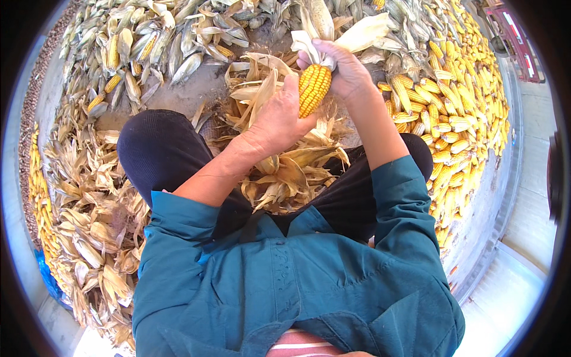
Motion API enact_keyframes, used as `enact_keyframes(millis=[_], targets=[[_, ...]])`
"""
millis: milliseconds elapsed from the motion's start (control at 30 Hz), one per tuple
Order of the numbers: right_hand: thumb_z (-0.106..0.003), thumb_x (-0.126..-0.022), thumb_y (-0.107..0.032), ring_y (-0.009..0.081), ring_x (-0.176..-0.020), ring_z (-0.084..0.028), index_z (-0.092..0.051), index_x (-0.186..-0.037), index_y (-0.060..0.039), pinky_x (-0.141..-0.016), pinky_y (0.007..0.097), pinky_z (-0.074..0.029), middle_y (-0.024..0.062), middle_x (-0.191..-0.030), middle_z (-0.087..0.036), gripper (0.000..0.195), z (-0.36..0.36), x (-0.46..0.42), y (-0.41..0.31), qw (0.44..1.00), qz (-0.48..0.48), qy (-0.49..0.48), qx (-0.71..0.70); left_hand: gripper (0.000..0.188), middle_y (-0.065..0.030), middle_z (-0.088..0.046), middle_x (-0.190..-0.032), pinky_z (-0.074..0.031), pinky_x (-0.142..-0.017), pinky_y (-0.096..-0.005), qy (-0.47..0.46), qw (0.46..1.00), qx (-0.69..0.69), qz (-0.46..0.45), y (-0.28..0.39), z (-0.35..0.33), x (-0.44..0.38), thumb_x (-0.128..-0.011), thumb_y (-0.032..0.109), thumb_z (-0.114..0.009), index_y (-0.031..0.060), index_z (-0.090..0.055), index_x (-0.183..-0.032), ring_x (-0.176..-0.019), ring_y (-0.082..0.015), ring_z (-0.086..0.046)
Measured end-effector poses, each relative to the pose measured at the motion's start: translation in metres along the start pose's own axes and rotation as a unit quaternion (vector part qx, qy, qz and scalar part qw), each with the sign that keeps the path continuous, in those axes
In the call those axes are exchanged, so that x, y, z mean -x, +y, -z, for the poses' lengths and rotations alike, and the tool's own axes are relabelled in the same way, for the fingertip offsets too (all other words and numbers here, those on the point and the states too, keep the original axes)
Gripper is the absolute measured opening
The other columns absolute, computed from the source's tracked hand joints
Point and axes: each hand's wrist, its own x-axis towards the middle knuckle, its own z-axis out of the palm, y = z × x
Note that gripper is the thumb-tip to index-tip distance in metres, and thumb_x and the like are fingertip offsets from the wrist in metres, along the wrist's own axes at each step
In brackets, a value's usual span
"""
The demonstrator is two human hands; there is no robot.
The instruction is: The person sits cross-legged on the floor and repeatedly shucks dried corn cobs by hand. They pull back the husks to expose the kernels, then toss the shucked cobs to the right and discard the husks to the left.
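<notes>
A yellow ear of corn (315, 89) is between my hands, its kernels bare and its tip pointing down towards me. Pale husk leaves (363, 33) are folded back from its base and spread away from me. My left hand (281, 114) grips the ear along its left side, with the thumb up against the kernels. At the base, my right hand (341, 67) holds the ear and the peeled husk, thumb on top. Below the hands, loose dry husks (290, 172) lie heaped between my legs.
A pile of husked yellow ears (450, 120) spreads along my right. Ahead lie many corn ears still in husk (178, 40), a few showing kernels. Dry husks (93, 227) cover the left side, with more yellow ears (40, 205) beyond. A red metal object (513, 42) stands at the far right.
</notes>
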Motion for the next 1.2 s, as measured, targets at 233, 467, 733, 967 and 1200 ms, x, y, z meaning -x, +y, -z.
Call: enact_keyframes(millis=[233, 467, 733, 967, 1200], targets=[[-0.060, -0.095, -0.025, 0.0097, -0.056, -0.051, -0.056, -0.112, -0.0013, -0.075, 0.0363, -0.053, 0.0013, -0.069, -0.054, 0.029, 0.002, -0.001, -0.029, 0.991, -0.026, -0.128, -0.005, 0.052, -0.0251, -0.053, -0.102, -0.046, -0.086, -0.0452, -0.013, 0.991, -0.066, -0.119, -0.011, 0.008, -0.002, -0.079, 0.013, -0.066, -0.0042, -0.039, -0.119, -0.097, -0.0415, -0.055], [-0.046, -0.099, -0.040, 0.0129, -0.046, -0.040, -0.051, -0.084, -0.0104, -0.052, 0.0321, -0.038, -0.0025, -0.056, -0.040, 0.034, -0.011, -0.005, -0.018, 0.991, 0.116, 0.013, -0.066, 0.042, -0.0213, -0.059, -0.091, -0.049, -0.075, -0.0450, 0.111, 0.992, 0.016, -0.052, -0.008, -0.018, -0.009, -0.077, 0.015, -0.069, -0.0006, -0.047, -0.110, -0.084, -0.0372, -0.061], [-0.043, -0.100, -0.031, 0.0119, -0.044, -0.036, -0.050, -0.078, -0.0160, -0.046, 0.0287, -0.031, -0.0031, -0.057, -0.038, 0.028, -0.022, -0.026, -0.048, 0.931, 0.258, -0.167, -0.199, 0.037, -0.0089, -0.062, -0.093, -0.051, -0.063, -0.0313, 0.141, 0.853, 0.473, 0.170, 0.014, -0.052, -0.015, -0.080, 0.017, -0.070, 0.0018, -0.053, -0.109, -0.075, -0.0147, -0.060], [-0.069, -0.087, -0.032, 0.0225, -0.079, -0.065, -0.057, -0.123, -0.0033, -0.080, 0.0334, -0.051, 0.0079, -0.089, -0.069, 0.048, 0.014, 0.018, -0.004, 0.629, 0.043, 0.006, 0.776, 0.032, -0.0078, -0.058, -0.085, -0.057, -0.062, -0.0374, 0.415, 0.729, 0.543, 0.040, -0.032, 0.073, -0.035, -0.084, 0.016, -0.072, 0.0038, -0.052, -0.106, -0.072, -0.0211, -0.061], [-0.068, -0.088, -0.036, 0.0291, -0.113, -0.060, -0.045, -0.136, 0.0022, -0.100, 0.0385, -0.046, 0.0217, -0.124, -0.060, 0.066, -0.012, 0.037, 0.009, 0.762, 0.137, -0.068, 0.629, 0.042, -0.0113, -0.062, -0.097, -0.057, -0.064, -0.0344, 0.410, 0.808, 0.408, 0.109, -0.041, 0.052, -0.023, -0.082, 0.002, -0.071, -0.0001, -0.048, -0.117, -0.079, -0.0206, -0.064]])
